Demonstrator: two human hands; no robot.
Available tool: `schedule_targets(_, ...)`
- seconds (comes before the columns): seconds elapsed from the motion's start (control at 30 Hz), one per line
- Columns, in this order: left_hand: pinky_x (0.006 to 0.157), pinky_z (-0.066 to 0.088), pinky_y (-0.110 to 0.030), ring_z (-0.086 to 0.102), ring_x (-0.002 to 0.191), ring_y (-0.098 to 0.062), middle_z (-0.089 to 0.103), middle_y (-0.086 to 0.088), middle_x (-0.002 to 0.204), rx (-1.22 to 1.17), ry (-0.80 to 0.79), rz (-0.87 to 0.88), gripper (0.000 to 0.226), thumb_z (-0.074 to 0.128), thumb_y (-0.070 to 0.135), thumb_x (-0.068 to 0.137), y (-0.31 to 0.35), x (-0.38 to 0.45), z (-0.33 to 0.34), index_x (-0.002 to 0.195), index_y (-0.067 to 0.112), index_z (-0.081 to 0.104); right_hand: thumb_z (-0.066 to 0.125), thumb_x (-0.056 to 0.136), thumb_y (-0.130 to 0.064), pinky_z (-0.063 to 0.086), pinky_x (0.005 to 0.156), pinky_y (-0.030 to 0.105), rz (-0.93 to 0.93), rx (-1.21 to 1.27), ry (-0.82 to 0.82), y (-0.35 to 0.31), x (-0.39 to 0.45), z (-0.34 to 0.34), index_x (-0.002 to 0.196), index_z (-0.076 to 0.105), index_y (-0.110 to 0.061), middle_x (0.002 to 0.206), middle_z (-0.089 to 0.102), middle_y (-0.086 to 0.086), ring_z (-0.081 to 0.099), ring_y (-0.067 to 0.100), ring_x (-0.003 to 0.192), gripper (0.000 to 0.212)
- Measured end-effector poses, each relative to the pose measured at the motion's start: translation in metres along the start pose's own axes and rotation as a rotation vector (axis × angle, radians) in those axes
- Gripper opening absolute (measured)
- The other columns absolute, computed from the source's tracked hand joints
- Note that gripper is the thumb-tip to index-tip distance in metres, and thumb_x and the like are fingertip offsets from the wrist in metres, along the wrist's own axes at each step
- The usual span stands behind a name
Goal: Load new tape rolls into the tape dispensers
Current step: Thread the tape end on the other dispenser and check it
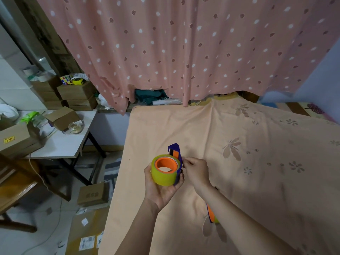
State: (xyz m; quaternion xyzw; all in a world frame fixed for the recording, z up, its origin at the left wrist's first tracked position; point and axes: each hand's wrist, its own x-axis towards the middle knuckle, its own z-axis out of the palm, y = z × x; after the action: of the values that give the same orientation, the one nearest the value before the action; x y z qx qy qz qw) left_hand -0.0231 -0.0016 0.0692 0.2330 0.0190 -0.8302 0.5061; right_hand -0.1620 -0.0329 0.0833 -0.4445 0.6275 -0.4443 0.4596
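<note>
Here's the yellow-green tape roll [164, 174] on its orange hub [166, 162], seated in the purple dispenser frame [175, 149] and held over the near-left part of the bed [257, 181], the left hand [161, 188] cupping it from below with fingers [181, 179] curled round the roll while the right hand [196, 172] pinches the frame's right edge. It looks light and rigid, the tape's face smooth and probably slick, so the broad band and the stiff frame are the places to hold, not the cutter end on the far side. A second purple-and-orange piece [210, 214] lies on the sheet under the right forearm, a cluttered worktop [62, 144] well off left
</note>
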Motion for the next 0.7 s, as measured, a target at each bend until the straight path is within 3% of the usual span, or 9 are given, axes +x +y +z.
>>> schedule_targets(0.13, 0.096, 0.053, -0.043, 0.060, 0.114, -0.035, 0.062, -0.020, 0.132, 0.174, 0.121, 0.025, 0.073, 0.065, 0.055, 0.079, 0.001, 0.000, -0.014, 0.136, 0.011, 0.060, 0.066, 0.085, -0.047, 0.049, 0.069, 0.030, 0.343, 0.127, -0.158, 0.013, -0.002, 0.005, 0.093, 0.074, -0.004, 0.084, 0.076, 0.007, 0.063, 0.016, 0.074, 0.044)
schedule_targets(0.23, 0.101, 0.050, -0.043, 0.066, 0.114, -0.030, 0.067, -0.015, 0.130, 0.427, 0.175, 0.008, 0.068, 0.055, 0.060, 0.087, -0.007, 0.002, -0.024, 0.136, 0.014, 0.062, 0.074, 0.081, -0.031, 0.057, 0.077, 0.040, 0.455, 0.171, -0.248, 0.035, -0.006, 0.008, 0.104, 0.076, -0.010, 0.098, 0.078, 0.007, 0.071, 0.025, 0.090, 0.032)
schedule_targets(0.33, 0.112, 0.046, -0.049, 0.062, 0.126, -0.033, 0.066, -0.017, 0.136, 0.578, 0.222, -0.063, 0.060, 0.045, 0.056, 0.099, -0.022, 0.005, -0.036, 0.139, 0.013, 0.060, 0.070, 0.087, -0.014, 0.059, 0.059, 0.030, 0.578, 0.231, -0.212, 0.064, -0.009, 0.011, 0.110, 0.074, -0.010, 0.096, 0.077, 0.010, 0.072, 0.023, 0.086, 0.023)
schedule_targets(0.4, 0.115, 0.043, -0.055, 0.060, 0.129, -0.038, 0.065, -0.021, 0.137, 0.670, 0.257, -0.114, 0.055, 0.046, 0.047, 0.103, -0.031, 0.008, -0.045, 0.140, 0.008, 0.058, 0.073, 0.087, -0.016, 0.062, 0.070, 0.035, 0.663, 0.219, -0.171, 0.084, -0.007, 0.012, 0.108, 0.073, -0.008, 0.099, 0.077, 0.014, 0.074, 0.027, 0.088, 0.022)
schedule_targets(0.47, 0.112, 0.047, -0.054, 0.066, 0.118, -0.035, 0.067, -0.024, 0.132, 0.758, 0.295, -0.154, 0.051, 0.050, 0.040, 0.103, -0.038, 0.010, -0.051, 0.137, 0.003, 0.060, 0.074, 0.086, -0.013, 0.060, 0.087, 0.046, 0.698, 0.184, -0.139, 0.095, -0.008, 0.013, 0.102, 0.073, -0.006, 0.104, 0.075, 0.020, 0.072, 0.033, 0.094, 0.017)
schedule_targets(0.57, 0.109, 0.050, -0.054, 0.068, 0.111, -0.034, 0.067, -0.026, 0.131, 0.808, 0.348, -0.187, 0.050, 0.054, 0.038, 0.103, -0.047, 0.014, -0.061, 0.133, -0.002, 0.063, 0.067, 0.089, -0.004, 0.059, 0.087, 0.050, 0.680, 0.172, -0.136, 0.106, -0.012, 0.005, 0.107, 0.069, 0.000, 0.112, 0.071, 0.025, 0.071, 0.034, 0.091, 0.019)
schedule_targets(0.63, 0.108, 0.050, -0.054, 0.067, 0.115, -0.038, 0.067, -0.027, 0.131, 0.823, 0.373, -0.206, 0.052, 0.055, 0.039, 0.102, -0.051, 0.015, -0.067, 0.132, -0.003, 0.062, 0.066, 0.090, -0.001, 0.061, 0.083, 0.049, 0.666, 0.170, -0.128, 0.113, -0.012, 0.001, 0.118, 0.067, 0.000, 0.103, 0.074, 0.021, 0.073, 0.031, 0.085, 0.028)
schedule_targets(0.7, 0.108, 0.050, -0.053, 0.065, 0.121, -0.040, 0.068, -0.027, 0.129, 0.856, 0.379, -0.228, 0.053, 0.054, 0.041, 0.102, -0.054, 0.016, -0.074, 0.131, -0.002, 0.063, 0.064, 0.094, -0.008, 0.063, 0.077, 0.039, 0.666, 0.340, -0.011, 0.103, -0.024, 0.016, 0.132, 0.063, -0.011, 0.081, 0.077, 0.009, 0.075, 0.019, 0.073, 0.039)
